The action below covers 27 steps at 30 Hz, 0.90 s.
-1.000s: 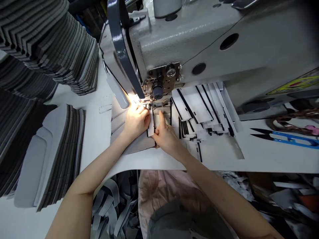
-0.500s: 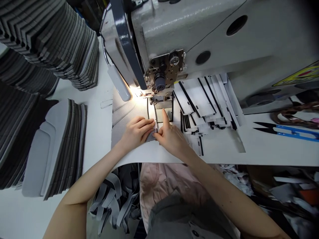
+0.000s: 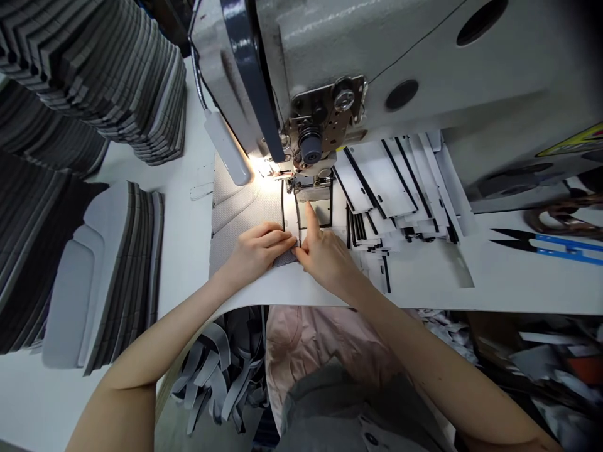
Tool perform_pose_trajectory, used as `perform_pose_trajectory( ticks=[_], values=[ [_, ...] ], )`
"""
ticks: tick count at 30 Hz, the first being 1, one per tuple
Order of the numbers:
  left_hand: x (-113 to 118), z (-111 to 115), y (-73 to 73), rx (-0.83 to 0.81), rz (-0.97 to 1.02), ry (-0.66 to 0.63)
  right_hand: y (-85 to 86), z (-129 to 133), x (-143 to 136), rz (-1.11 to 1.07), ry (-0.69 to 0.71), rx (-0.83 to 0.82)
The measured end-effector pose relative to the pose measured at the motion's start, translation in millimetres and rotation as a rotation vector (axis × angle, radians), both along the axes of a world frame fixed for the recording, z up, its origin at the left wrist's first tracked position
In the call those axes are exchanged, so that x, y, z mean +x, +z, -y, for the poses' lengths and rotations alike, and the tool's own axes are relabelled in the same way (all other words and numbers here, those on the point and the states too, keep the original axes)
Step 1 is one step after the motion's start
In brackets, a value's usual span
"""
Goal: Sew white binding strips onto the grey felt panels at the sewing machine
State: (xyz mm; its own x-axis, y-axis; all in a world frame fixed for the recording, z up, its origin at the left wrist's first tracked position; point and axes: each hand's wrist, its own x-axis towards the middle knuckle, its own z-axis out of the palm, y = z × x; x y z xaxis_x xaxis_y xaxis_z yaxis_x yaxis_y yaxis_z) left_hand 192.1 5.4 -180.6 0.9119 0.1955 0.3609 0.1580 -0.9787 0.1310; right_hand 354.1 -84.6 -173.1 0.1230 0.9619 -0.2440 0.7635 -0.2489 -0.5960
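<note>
A grey mesh fabric panel (image 3: 245, 210) lies under the lit needle area of a sewing machine (image 3: 325, 119). A white strip with a dark edge (image 3: 291, 210) runs along the panel's right side toward the presser foot (image 3: 289, 184). My left hand (image 3: 257, 252) rests on the panel, its fingers together and fingertips at the strip's near end. My right hand (image 3: 325, 254) is beside it, index finger stretched toward the metal plate (image 3: 320, 212). Its thumb and curled fingers close on the near end of the strip, close to my left fingertips.
Several white pieces with black edges (image 3: 391, 182) lie fanned out right of the needle. Blue-handled thread snips (image 3: 556, 245) are farther right. Tall stacks of grey fabric pieces (image 3: 117, 81) and padded grey pieces (image 3: 103, 270) stand on the left. A lamp (image 3: 229, 150) hangs beside the needle.
The view has shifted a little, so the machine appears farther right. Both hands keep nearly the same pose at the panel's edge.
</note>
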Motion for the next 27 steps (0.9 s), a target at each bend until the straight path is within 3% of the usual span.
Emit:
perform_pose_trajectory(
  ticks=[7,15,20,27],
  values=[
    [-6,-3,-10.6,-0.003,0.056,-0.014,-9.6,11,1,0.252,-0.054,0.133],
    [-1,-14,-16.0,-0.009,0.087,0.0,-13.6,15,1,0.407,0.271,0.465],
    [3,-24,-19.4,-0.076,0.09,0.01,-16.7,21,5,0.367,0.307,0.416],
    [10,-37,-22.2,-0.049,0.067,0.062,-8.2,15,5,0.384,0.303,0.214]
  ],
)
